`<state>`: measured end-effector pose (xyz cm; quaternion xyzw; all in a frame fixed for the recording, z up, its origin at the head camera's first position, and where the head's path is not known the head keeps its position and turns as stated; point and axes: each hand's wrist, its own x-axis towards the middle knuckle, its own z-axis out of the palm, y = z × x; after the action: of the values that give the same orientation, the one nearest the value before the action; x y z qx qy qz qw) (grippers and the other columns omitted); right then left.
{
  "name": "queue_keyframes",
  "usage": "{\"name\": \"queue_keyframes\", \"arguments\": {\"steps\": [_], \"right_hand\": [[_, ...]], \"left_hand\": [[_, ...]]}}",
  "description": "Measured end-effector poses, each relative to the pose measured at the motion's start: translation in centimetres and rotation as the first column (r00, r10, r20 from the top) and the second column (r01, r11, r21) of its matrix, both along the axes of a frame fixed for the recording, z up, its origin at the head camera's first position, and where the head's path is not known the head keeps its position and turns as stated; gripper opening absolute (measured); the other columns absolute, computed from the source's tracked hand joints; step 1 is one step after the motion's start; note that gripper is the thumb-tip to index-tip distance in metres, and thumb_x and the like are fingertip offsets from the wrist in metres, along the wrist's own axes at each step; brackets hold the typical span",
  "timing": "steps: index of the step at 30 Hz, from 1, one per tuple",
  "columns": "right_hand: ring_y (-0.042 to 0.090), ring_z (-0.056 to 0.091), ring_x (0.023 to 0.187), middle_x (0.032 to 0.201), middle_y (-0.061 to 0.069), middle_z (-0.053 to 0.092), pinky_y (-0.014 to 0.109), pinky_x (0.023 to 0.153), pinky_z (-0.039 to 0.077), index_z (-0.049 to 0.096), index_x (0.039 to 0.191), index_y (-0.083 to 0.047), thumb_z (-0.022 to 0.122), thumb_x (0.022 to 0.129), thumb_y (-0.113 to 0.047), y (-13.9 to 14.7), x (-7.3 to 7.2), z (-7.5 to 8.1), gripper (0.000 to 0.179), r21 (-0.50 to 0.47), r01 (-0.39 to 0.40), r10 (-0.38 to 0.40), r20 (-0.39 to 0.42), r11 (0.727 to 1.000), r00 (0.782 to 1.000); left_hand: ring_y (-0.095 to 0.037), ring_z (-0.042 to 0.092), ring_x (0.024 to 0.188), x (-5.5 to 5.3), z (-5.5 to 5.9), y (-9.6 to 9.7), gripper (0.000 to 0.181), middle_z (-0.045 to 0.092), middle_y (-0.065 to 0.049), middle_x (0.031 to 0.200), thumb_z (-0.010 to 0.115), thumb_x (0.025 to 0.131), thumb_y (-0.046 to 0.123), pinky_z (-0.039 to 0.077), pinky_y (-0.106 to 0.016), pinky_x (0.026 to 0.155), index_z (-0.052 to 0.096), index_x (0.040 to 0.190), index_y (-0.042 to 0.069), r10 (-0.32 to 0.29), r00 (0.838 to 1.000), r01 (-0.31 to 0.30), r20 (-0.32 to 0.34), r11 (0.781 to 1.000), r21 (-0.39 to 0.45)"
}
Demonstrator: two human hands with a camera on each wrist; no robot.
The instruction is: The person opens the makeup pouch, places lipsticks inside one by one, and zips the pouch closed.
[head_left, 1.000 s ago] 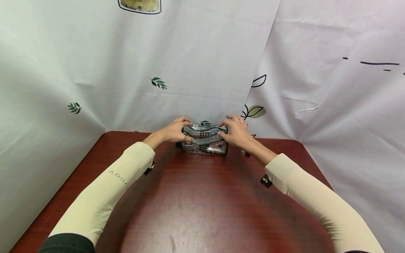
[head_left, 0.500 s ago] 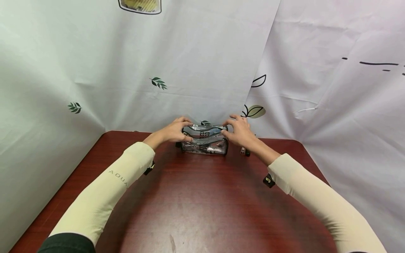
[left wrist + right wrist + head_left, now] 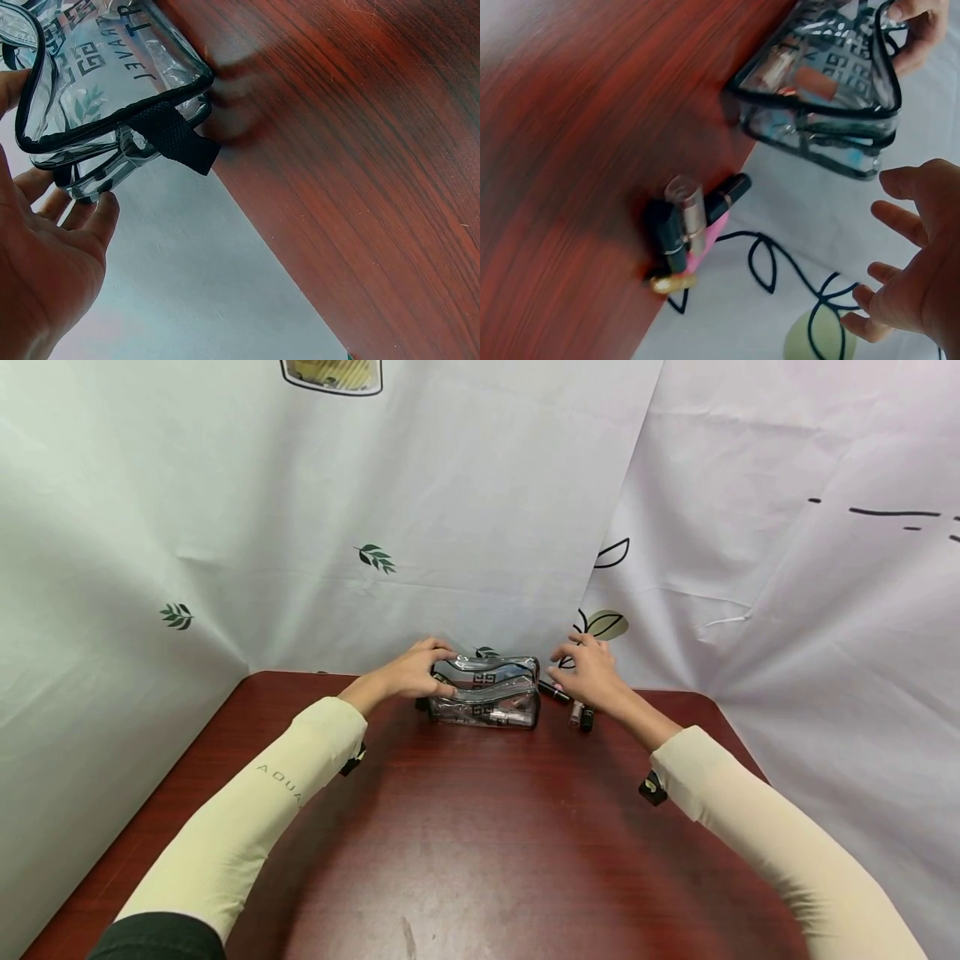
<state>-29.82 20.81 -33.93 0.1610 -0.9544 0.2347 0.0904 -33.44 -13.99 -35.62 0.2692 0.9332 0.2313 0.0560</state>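
A clear cosmetic bag (image 3: 483,714) with black piping and dark lettering stands at the far side of the table, its top gaping. My left hand (image 3: 408,672) holds its left end, thumb on the front edge and fingers at the back edge. In the left wrist view, a black tab (image 3: 176,139) sticks out from the bag's end. Small items show through the bag wall in the right wrist view. Right of the bag, my right hand (image 3: 588,672) is apart from it, fingers spread and holding nothing.
Beside the bag's right end lie a clear-capped tube (image 3: 686,210), a black tube (image 3: 664,229), another black tube (image 3: 727,196), a pink item (image 3: 710,238) and a gold-coloured piece (image 3: 673,283). A white printed cloth (image 3: 480,527) hangs behind the reddish wooden table (image 3: 480,827).
My right hand has come off the bag's right end and moved to the right, towards the loose cosmetics, uncovering more of them. The left hand and bag have stayed nearly still.
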Motion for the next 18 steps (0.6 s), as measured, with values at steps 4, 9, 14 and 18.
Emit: {"name": "queue_keyframes", "arguments": {"steps": [4,9,14,18], "right_hand": [[0.065,0.031,0.16,0.175,0.032,0.041,0.084,0.122,0.028,0.078,0.128,0.0,0.071,0.106,-0.026,1.0,-0.2,-0.4,0.035,0.005,0.022,-0.022,0.0,1.0,1.0],[0.067,0.031,0.158,0.175,0.035,0.039,0.082,0.12,0.029,0.078,0.129,0.001,0.069,0.106,-0.026,2.1,-0.3,-1.0,0.037,0.015,0.06,-0.06,0.03,0.998,0.998],[0.065,0.03,0.158,0.178,0.034,0.035,0.08,0.122,0.03,0.077,0.133,0.0,0.067,0.108,-0.029,3.1,-0.4,-1.8,0.04,0.046,0.098,-0.101,0.069,0.994,0.993],[0.066,0.029,0.158,0.177,0.036,0.034,0.08,0.122,0.028,0.077,0.134,0.001,0.067,0.109,-0.029,3.8,-0.4,-2.3,0.04,0.049,0.107,-0.111,0.086,0.993,0.99]], "left_hand": [[-0.046,0.031,0.168,0.0,0.0,0.0,0.085,0.04,-0.022,0.175,0.078,0.097,0.038,0.032,-0.067,0.135,0.05,0.168,0.0,-0.001,1.0,0.001,0.0,1.0,0.0],[-0.046,0.031,0.168,-0.1,-0.1,0.0,0.085,0.04,-0.022,0.175,0.078,0.097,0.038,0.033,-0.067,0.135,0.05,0.168,0.001,0.002,1.0,-0.002,0.001,1.0,-0.001],[-0.046,0.03,0.168,0.0,0.0,0.1,0.086,0.04,-0.023,0.175,0.079,0.096,0.038,0.032,-0.067,0.135,0.05,0.168,0.0,-0.001,1.0,0.001,0.0,1.0,-0.001],[-0.047,0.03,0.168,-0.1,0.1,0.1,0.087,0.04,-0.023,0.175,0.078,0.097,0.039,0.032,-0.068,0.135,0.05,0.168,0.0,-0.004,1.0,0.004,-0.003,1.0,-0.006]]}}
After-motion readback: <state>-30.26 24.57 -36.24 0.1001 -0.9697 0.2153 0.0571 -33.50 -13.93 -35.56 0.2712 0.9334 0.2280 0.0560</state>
